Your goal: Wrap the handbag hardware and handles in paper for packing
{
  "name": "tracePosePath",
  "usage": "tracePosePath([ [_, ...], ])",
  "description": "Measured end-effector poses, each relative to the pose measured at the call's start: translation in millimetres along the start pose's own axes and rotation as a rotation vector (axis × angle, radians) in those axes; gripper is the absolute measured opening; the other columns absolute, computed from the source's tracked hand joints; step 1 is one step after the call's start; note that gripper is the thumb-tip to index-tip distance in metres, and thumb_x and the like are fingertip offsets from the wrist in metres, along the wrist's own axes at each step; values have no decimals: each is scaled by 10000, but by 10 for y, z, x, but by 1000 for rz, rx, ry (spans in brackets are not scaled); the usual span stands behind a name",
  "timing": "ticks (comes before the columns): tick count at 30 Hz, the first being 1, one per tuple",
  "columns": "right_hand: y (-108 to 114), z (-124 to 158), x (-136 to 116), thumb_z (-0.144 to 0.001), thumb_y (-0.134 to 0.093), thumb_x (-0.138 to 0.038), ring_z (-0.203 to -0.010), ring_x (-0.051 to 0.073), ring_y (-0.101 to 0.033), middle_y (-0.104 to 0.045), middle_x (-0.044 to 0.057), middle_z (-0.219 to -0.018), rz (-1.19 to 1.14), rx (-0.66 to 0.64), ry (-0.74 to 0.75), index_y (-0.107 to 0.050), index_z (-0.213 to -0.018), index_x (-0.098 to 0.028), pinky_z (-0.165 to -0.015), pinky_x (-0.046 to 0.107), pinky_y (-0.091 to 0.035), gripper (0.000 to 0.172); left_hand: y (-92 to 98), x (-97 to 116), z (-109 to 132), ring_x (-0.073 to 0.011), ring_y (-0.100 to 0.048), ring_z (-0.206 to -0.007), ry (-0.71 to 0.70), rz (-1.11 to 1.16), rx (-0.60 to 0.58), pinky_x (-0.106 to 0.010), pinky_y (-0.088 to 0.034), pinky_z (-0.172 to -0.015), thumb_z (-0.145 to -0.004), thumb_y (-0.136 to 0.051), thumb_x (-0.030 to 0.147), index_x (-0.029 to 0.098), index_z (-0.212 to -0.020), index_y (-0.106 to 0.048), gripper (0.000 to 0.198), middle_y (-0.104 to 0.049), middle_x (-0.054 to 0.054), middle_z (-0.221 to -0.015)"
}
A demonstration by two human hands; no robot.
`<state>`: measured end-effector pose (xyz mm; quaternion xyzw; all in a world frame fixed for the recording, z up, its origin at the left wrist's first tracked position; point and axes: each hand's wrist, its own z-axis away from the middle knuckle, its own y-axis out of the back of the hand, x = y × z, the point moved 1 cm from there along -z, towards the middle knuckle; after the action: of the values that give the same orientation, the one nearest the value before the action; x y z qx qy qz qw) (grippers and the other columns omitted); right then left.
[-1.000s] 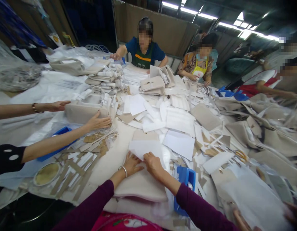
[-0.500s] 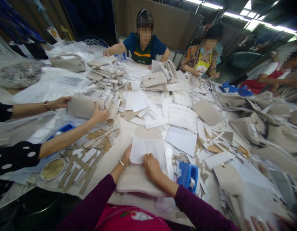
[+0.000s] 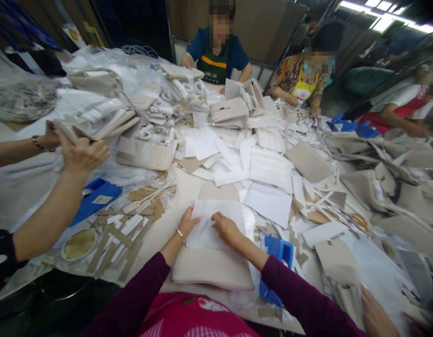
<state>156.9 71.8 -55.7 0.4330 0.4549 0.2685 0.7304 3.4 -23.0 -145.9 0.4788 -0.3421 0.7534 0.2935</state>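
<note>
A beige handbag (image 3: 212, 269) lies on the table in front of me, its flap (image 3: 219, 191) folded open away from me. A thin white sheet (image 3: 211, 209) rests over the middle of it. At the sheet's left edge is my left hand (image 3: 187, 223), its thumb on top and its other fingers along the side, closed on the edge. My right hand (image 3: 228, 230) lies over the right part of the sheet, fingers loosely stretched and slightly bent, fingertips touching or just above it. Whatever is under the sheet is hidden.
A blue tape dispenser (image 3: 277, 255) stands right of the bag. Paper strips (image 3: 120, 241) and a round tin (image 3: 79, 244) lie left. Scissors (image 3: 358, 220) and stacked beige bags (image 3: 395, 187) are right. A co-worker's hands (image 3: 79, 152) hold a bag at left; others work opposite.
The sheet has shifted slightly toward me, covering more of the bag's middle. My right hand has loosened from a curled grip. The left co-worker has lifted a bag up and leftward.
</note>
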Motion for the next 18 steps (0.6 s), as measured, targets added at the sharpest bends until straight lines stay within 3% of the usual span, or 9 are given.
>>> tracePosePath([
  [3, -30, -114, 138, -848, -514, -141, -1000, 209, -510, -572, 92, -1109, 105, 66, 33, -534, -1094, -171, -805, 324, -424, 249, 5, 29, -9, -218, -574, -943, 6, 8, -4, -385, -453, -867, -610, -696, 245, 165, -1071, -478, 517, -606, -47, -981],
  [8, -242, -101, 304, -826, -581, -382, -1291, 308, -283, -404, 126, -1391, 216, 115, -9, -443, -1300, -210, -1025, 497, -236, 523, 14, -11, -25, -214, -586, -923, 17, 30, 7, -392, -469, -849, -620, -691, 234, 168, -1108, -449, 549, -605, -64, -1030],
  [13, -384, -72, 360, -833, -508, -521, -1316, 338, -237, -349, 92, -1441, 232, 77, -107, -380, -1359, -292, -1036, 560, -150, 588, -12, -13, -15, -201, -603, -888, 52, 51, 31, -380, -485, -827, -634, -692, 232, 175, -1140, -427, 574, -615, -72, -1051],
  [18, -400, -87, 366, -842, -482, -527, -1317, 347, -222, -313, 80, -1462, 211, 38, -137, -352, -1379, -309, -1036, 567, -126, 594, -31, 24, -1, -217, -596, -948, 80, 91, 34, -367, -492, -823, -626, -712, 229, 171, -1147, -436, 593, -591, -95, -1126],
])
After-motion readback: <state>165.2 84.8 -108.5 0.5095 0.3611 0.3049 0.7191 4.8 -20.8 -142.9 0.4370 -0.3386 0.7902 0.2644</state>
